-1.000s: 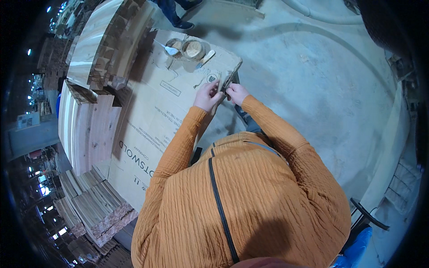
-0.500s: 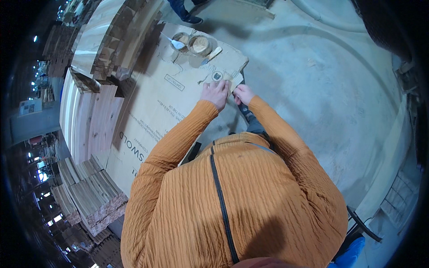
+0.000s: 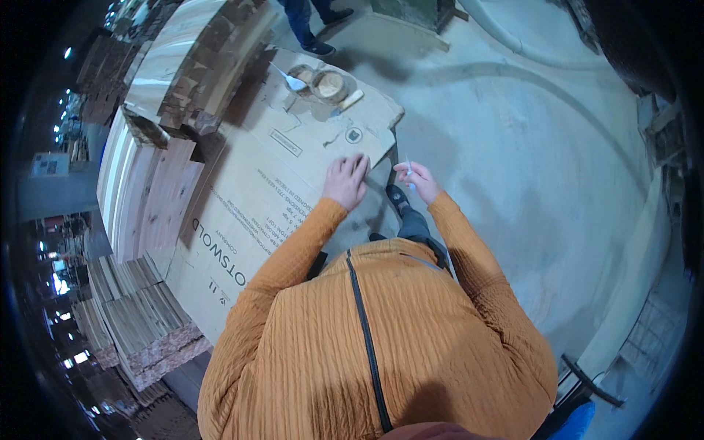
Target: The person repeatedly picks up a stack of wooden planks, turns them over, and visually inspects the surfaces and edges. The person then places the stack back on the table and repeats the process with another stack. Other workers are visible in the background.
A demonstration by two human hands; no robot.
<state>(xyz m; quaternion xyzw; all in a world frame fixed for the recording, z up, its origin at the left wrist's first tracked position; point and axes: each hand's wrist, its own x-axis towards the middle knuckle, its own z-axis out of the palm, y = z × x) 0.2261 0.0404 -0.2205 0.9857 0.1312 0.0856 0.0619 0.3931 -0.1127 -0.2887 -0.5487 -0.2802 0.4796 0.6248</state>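
My left hand (image 3: 347, 182) rests near the right edge of a printed cardboard sheet (image 3: 249, 172), fingers stretched out and holding nothing I can see. Just off that edge, my right hand (image 3: 417, 181) pinches a small thin white piece (image 3: 408, 166), too small to identify. Farther up the cardboard stand two round tubs: the left tub (image 3: 302, 74) has a white spatula (image 3: 296, 83) leaning in it, and the right tub (image 3: 330, 87) holds a tan paste. Beside them lies a tool with a pale handle (image 3: 351, 100), its far end unclear.
Stacked timber boards (image 3: 150, 187) line the cardboard's left side, with more board stacks (image 3: 147, 315) nearer me. A person's legs (image 3: 299, 22) stand beyond the far end. A thick hose (image 3: 506, 40) curves over the concrete floor (image 3: 513, 183) to the right.
My right hand has drawn away from the cardboard's corner, rightward and toward me, with the small white piece. My left hand has shifted slightly nearer me. The person's legs show more.
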